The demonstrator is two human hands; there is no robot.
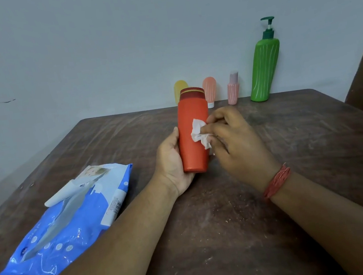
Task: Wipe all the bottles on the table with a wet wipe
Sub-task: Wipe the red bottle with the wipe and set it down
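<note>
The right hand [233, 140] pinches a crumpled white wet wipe [200, 133] between thumb and curled fingers and presses it against the side of an orange bottle [192, 133]. A red thread band [277, 181] circles that wrist. The left hand [173, 163] wraps around the bottle from the left and below, the thumb lying along its side, holding it nearly upright with its dark red cap [191, 93] pointing away, above the middle of the tabletop [232, 222].

Near the left edge of the tabletop lies a blue pack of wipes [67, 222] with its flap lifted open. Along the far edge stand four more bottles in a row: a small yellow bottle [180, 88] partly hidden behind the orange one, a peach tube [210, 90], a pink bottle [233, 89] and, towards the far right corner, a tall green pump bottle [263, 65].
</note>
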